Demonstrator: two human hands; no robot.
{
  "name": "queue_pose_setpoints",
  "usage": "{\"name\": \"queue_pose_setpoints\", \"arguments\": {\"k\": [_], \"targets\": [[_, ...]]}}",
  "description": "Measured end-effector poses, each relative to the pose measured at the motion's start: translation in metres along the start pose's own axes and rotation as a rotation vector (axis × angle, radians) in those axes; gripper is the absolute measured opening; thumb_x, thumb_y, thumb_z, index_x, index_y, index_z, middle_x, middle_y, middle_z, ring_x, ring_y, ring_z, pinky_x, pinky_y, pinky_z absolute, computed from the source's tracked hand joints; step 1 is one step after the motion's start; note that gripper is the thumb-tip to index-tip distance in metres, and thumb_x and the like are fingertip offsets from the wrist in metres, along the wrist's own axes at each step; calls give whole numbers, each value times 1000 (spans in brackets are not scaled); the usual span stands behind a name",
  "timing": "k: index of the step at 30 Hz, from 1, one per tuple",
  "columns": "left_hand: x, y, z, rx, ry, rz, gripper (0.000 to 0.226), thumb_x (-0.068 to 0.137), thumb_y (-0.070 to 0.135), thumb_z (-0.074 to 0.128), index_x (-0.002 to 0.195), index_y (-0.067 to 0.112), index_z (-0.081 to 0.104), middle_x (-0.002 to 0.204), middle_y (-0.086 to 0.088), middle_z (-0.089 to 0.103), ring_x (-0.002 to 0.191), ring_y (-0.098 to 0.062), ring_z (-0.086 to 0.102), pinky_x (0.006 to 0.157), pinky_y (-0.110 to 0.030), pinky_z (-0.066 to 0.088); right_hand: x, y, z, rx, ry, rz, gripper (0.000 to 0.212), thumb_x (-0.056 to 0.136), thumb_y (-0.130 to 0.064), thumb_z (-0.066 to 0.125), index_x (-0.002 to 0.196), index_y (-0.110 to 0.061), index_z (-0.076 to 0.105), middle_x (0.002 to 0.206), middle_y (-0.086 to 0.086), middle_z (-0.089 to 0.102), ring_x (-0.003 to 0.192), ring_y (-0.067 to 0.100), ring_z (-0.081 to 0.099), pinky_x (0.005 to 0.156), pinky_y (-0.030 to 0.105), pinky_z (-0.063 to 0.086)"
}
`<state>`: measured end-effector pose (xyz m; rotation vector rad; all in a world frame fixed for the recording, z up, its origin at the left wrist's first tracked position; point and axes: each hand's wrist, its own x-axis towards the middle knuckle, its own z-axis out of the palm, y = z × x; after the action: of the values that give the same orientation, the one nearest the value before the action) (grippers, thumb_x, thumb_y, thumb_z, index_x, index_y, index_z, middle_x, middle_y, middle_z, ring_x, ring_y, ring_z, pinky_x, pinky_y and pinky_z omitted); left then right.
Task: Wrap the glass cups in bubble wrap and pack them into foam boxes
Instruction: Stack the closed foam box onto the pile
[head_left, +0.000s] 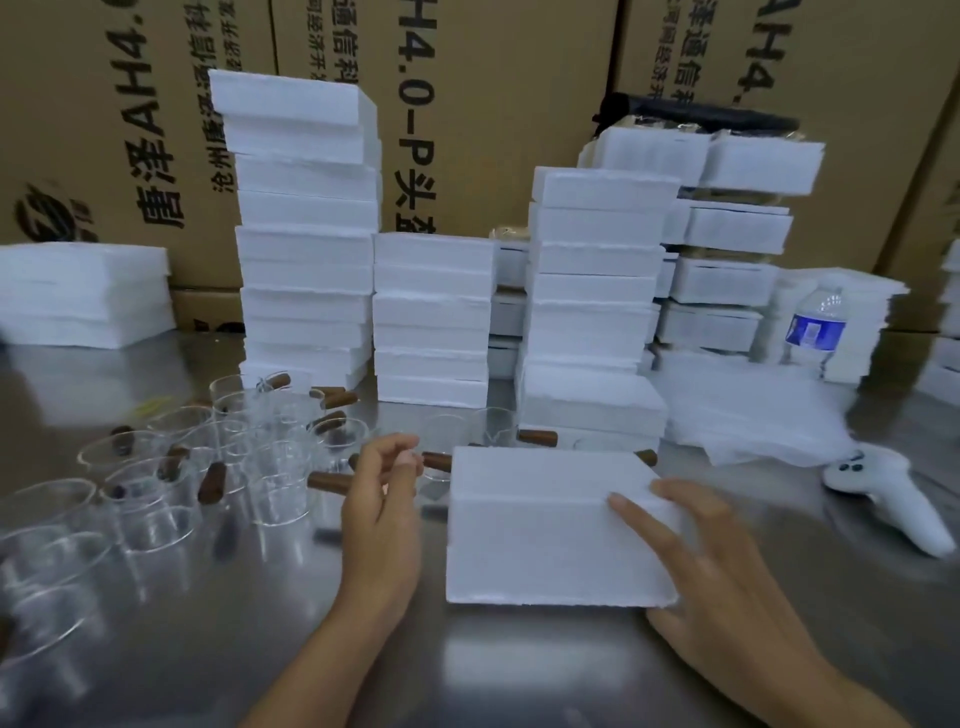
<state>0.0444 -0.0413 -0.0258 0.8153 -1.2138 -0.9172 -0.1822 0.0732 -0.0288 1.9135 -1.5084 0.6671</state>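
Biggest risk here is the crowd of glass cups (171, 467) sitting just left of the left hand (382, 499). They're packed tight, brown handles sticking out every which way, and one handle lies right up against that hand's knuckles. A careless swing of the wrist or forearm could knock one over and set off a chain of tipping glass on the steel desk (519, 665), which looks slick. Second worry: the foam box (550, 525) is light, so a shove from one side might just send it sliding into the two cups right behind it.

The left hand is loosely curled with thumb and fingertips pinched together. It might be holding something small or clear, but the blur makes it too hard to say. The right hand (722, 566) is spread flat, fingers resting on the box's near right corner, thumb tucked under the bottom edge.

So the closed box sits between the two hands, touching the right one and just beside the left. A sheet of what's probably bubble wrap (753, 415) lies beyond the right hand, near a water bottle (815, 327). Stacks of foam boxes (306, 234) stand well behind both hands.
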Motion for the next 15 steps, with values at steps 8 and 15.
{"name": "queue_pose_setpoints", "arguments": {"k": [8, 15], "targets": [[-25, 14, 4, 139, -306, -55, 32, 94, 27, 53, 114, 51, 49, 118, 14, 52, 104, 8, 51, 93, -26, 43, -7, 12, -24, 76, -282, 33, 105, 54, -41, 85, 141, -42, 26, 137, -5, 39, 121, 7, 32, 98, 29, 33], [-29, 18, 1, 114, -321, -283, 15, 95, 34, 50, 102, 47, 51, 107, 12, 55, 97, -5, 57, 72, -21, 47, -4, -1, -17, 791, -97, 810, 58, 71, -68, 42, 120, -37, 49, 121, -11, 52, 97, -7, 49, 82, 21, 36]]}}
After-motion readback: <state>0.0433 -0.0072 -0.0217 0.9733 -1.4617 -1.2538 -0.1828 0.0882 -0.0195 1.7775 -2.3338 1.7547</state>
